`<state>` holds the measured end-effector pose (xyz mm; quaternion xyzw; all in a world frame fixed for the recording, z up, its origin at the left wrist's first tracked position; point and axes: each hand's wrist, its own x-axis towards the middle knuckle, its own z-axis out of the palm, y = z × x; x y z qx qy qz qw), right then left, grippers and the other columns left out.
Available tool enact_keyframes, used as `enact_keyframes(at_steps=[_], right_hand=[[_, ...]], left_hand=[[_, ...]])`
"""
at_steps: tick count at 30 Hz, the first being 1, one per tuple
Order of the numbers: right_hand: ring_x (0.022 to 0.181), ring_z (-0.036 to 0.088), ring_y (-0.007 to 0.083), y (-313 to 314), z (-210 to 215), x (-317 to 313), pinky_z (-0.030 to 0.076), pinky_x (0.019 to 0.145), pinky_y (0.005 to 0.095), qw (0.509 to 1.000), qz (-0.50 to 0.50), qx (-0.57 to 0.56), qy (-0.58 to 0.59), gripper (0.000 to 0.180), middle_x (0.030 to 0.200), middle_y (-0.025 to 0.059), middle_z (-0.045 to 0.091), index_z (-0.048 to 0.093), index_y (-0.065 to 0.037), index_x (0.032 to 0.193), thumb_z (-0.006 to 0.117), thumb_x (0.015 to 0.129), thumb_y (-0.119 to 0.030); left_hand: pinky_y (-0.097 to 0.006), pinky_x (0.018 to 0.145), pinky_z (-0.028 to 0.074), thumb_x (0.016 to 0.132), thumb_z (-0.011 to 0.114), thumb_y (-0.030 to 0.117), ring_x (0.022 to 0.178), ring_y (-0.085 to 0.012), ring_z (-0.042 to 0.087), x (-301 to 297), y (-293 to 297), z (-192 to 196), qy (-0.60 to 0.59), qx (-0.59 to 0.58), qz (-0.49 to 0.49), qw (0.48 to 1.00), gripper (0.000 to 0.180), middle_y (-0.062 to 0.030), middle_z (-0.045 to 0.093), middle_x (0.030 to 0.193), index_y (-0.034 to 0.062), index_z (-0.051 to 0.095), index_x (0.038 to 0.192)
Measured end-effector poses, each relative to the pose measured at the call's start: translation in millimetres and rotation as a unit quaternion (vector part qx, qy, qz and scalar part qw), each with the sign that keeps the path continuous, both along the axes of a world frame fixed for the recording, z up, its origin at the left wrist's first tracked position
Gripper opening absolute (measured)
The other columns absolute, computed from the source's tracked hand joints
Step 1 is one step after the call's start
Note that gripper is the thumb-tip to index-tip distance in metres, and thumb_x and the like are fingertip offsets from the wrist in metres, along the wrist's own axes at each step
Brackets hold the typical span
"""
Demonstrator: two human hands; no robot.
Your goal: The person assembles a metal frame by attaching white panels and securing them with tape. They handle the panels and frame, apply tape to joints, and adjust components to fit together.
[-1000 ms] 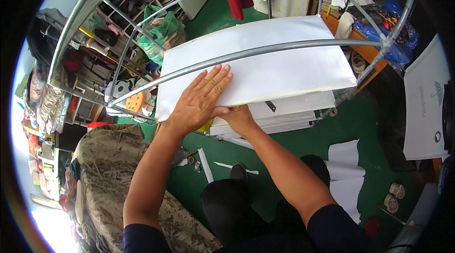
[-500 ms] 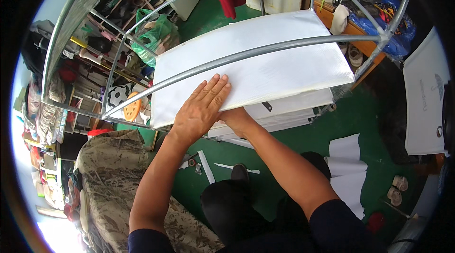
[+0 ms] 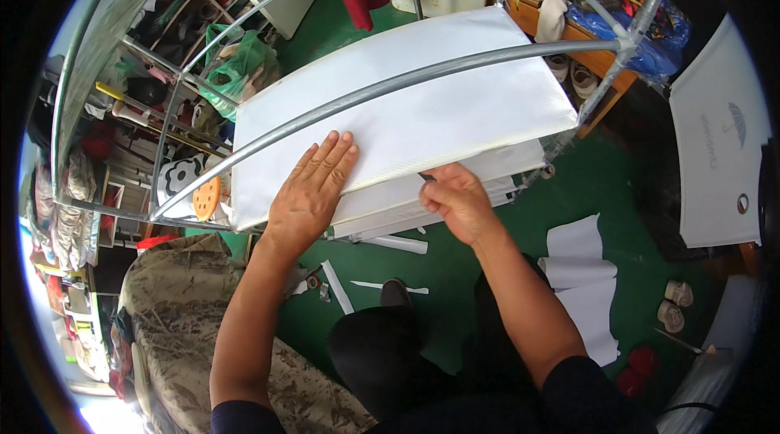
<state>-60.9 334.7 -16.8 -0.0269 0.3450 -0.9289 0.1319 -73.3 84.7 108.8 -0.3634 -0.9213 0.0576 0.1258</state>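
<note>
A white fabric-covered shelf panel spans a grey metal tube frame before me. My left hand lies flat on the panel near its front edge, fingers stretched out. Just below that edge, my right hand is closed, thumb and fingertips pinching a small black strip; its far end is hidden by the panel. More white layers show underneath the panel.
Camouflage cloth drapes at the lower left. White sheets and white scrap strips lie on the green floor. A cluttered rack stands left; a white panel leans right. Shoes sit at the lower right.
My right hand has come out from under my left, moved right along the panel edge and taken hold of the black strip that hung there. My left hand stays on the panel. The view has shifted slightly.
</note>
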Motion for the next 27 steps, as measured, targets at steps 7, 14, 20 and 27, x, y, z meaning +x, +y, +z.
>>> enact_keyframes(at_steps=[7, 14, 20, 27], right_hand=[[0.071, 0.056, 0.0158, 30.1, -16.3, -16.8, 0.044, 0.065, 0.0288, 0.994, -0.105, -0.028, 0.027, 0.002, 0.08, 0.0051, 0.064, 0.068, -0.003, 0.094, 0.067, 0.092, -0.001], [0.071, 0.057, 0.0104, 33.0, -19.8, -22.8, 0.042, 0.063, 0.0245, 0.987, -0.144, 0.052, 0.043, 0.006, 0.083, 0.0046, 0.068, 0.071, 0.0, 0.093, 0.073, 0.09, -0.004], [0.071, 0.055, 0.0097, 32.3, -20.5, -25.2, 0.042, 0.064, 0.0239, 0.984, -0.152, 0.086, 0.033, 0.006, 0.085, 0.0051, 0.07, 0.072, 0.0, 0.093, 0.072, 0.09, -0.005], [0.073, 0.058, 0.0088, 35.0, -18.2, -21.7, 0.047, 0.069, 0.0245, 0.979, -0.158, 0.112, 0.063, 0.007, 0.084, 0.0026, 0.071, 0.075, -0.001, 0.091, 0.075, 0.089, -0.008]], left_hand=[[-0.048, 0.12, 0.031, 0.08, 0.056, -0.01, 0.146, -0.0334, 0.038, -2.6, -0.3, -5.2, -0.01, -0.003, -0.007, 1.0, 0.071, -0.0166, 0.041, 0.156, 0.0036, 0.04, 0.148], [-0.046, 0.119, 0.034, 0.086, 0.052, -0.007, 0.144, -0.0316, 0.041, -0.3, 1.5, -5.3, -0.003, -0.004, -0.007, 1.0, 0.062, -0.0141, 0.044, 0.155, 0.0034, 0.044, 0.146], [-0.047, 0.118, 0.035, 0.089, 0.053, -0.002, 0.143, -0.032, 0.042, 0.7, 3.1, -2.8, -0.004, -0.007, -0.012, 1.0, 0.058, -0.0143, 0.045, 0.154, 0.0043, 0.045, 0.146], [-0.047, 0.118, 0.035, 0.091, 0.053, 0.0, 0.144, -0.0318, 0.041, 0.8, 4.9, -2.3, -0.007, -0.014, -0.018, 1.0, 0.055, -0.0139, 0.045, 0.154, 0.0049, 0.046, 0.146]])
